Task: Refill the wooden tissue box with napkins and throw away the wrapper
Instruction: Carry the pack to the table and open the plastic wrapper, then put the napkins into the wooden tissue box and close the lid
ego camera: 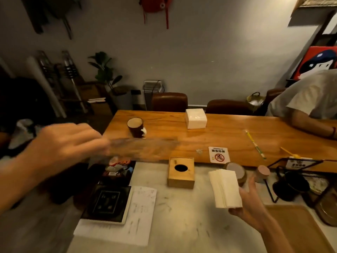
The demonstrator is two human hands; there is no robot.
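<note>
Wooden tissue box [181, 172] sits on the desk [182, 216], rigid. Left hand [69, 143] grips a blurred wooden panel [144, 148]. Right hand [253, 203] fingers pinch the napkins [225, 189]: light, floppy; best held across the edges.

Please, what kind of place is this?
Probably a small cafe. A no-smoking sign lies on the long wooden table, a coffee dripper stand sits on the counter, and another person sits at the table.

Dim, warm indoor light, wide-angle bending at the edges, and heavy motion blur smearing the left hand [67, 143] across a soft frame.
</note>
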